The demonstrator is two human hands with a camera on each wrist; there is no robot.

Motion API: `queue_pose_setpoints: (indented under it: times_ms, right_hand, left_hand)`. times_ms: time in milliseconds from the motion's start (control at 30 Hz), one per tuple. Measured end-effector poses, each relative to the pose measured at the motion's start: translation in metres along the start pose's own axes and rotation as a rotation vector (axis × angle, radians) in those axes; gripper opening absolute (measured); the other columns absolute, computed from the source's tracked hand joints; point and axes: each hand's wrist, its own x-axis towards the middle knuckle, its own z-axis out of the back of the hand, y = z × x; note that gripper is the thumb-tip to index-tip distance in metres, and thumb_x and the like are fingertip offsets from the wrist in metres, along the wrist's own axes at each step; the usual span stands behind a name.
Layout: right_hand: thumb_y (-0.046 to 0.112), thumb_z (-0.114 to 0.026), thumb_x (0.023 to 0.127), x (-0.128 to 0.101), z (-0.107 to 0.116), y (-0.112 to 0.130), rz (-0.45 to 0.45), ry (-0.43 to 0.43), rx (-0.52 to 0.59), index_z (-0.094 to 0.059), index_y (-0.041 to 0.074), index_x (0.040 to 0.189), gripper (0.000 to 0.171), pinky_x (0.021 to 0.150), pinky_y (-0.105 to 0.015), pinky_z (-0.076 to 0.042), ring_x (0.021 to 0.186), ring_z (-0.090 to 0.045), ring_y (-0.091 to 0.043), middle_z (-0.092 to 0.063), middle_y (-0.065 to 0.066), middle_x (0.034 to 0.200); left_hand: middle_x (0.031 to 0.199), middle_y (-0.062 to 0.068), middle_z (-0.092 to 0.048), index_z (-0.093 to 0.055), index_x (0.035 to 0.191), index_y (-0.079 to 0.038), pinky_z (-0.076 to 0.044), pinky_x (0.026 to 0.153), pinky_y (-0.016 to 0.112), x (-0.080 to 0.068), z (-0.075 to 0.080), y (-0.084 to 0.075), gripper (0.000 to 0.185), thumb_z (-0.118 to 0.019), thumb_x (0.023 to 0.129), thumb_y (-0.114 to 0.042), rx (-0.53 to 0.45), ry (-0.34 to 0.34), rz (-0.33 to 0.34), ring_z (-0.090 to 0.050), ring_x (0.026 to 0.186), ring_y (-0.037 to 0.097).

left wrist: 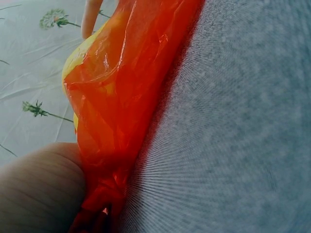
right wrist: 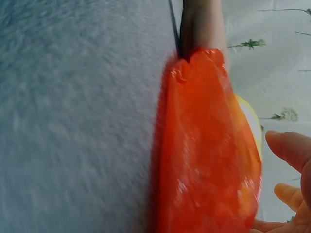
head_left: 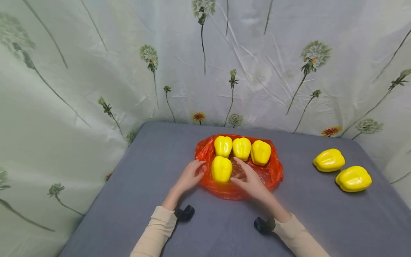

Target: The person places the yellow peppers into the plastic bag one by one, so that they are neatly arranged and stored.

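Observation:
A crinkled red plastic bag (head_left: 224,193) lies spread on the table, its mouth facing up. Three yellow bell peppers (head_left: 242,149) line its back side, and another yellow bell pepper (head_left: 221,169) stands in front of them at the left. My left hand (head_left: 189,175) is at the bag's left edge, fingers loosely bent toward the front pepper. Over the right part of the bag, my right hand (head_left: 252,182) has its thumb and fingers spread beside that same pepper, holding nothing. In the right wrist view the red bag (right wrist: 204,145) hides most of the pepper.
Two more yellow bell peppers (head_left: 329,160) lie on their sides at the right of the grey-covered table (head_left: 135,178). A dandelion-print curtain (head_left: 257,71) hangs along the back and left side of the table. Each wrist wears a black band (head_left: 184,213).

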Motion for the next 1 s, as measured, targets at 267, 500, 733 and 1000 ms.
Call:
queue_pose_setpoints:
  times_ms: [267,500,733,1000]
  right_hand:
    - [0.023,-0.066,0.086,-0.009,0.021,-0.004,-0.055,-0.053,-0.051,-0.03,0.017,0.146,0.07,0.082,-0.035,-0.058,0.096,-0.062,-0.023,-0.044,-0.017,0.14]
    - [0.019,-0.064,0.087,-0.017,0.038,-0.011,-0.064,-0.113,-0.095,-0.031,0.013,0.145,0.067,0.082,-0.039,-0.057,0.096,-0.063,-0.024,-0.046,-0.018,0.139]
    - [0.018,-0.063,0.088,-0.026,0.054,-0.018,-0.064,-0.153,-0.118,-0.031,0.012,0.145,0.065,0.076,-0.032,-0.059,0.093,-0.062,-0.024,-0.051,-0.018,0.13]
    - [0.023,-0.058,0.092,-0.04,0.074,-0.029,-0.094,-0.202,-0.166,-0.028,0.009,0.146,0.064,0.081,-0.043,-0.057,0.102,-0.061,-0.033,-0.043,-0.023,0.138]
  left_hand:
    - [0.133,0.018,-0.053,-0.053,0.129,-0.004,-0.037,0.109,0.049,-0.001,-0.001,0.001,0.043,-0.058,0.088,-0.013,0.008,-0.02,-0.018,-0.046,0.126,0.035]
    - [0.133,0.019,-0.053,-0.053,0.128,-0.002,-0.037,0.108,0.05,-0.001,0.001,-0.001,0.043,-0.057,0.087,-0.011,0.001,-0.023,-0.028,-0.047,0.126,0.036]
    - [0.133,0.019,-0.053,-0.053,0.129,-0.003,-0.037,0.108,0.05,0.0,0.001,0.001,0.042,-0.057,0.087,-0.012,0.007,-0.019,-0.033,-0.046,0.126,0.036]
    - [0.134,0.019,-0.052,-0.053,0.129,-0.003,-0.037,0.109,0.05,0.0,-0.001,0.003,0.043,-0.057,0.088,-0.013,0.018,-0.01,-0.03,-0.046,0.127,0.036]
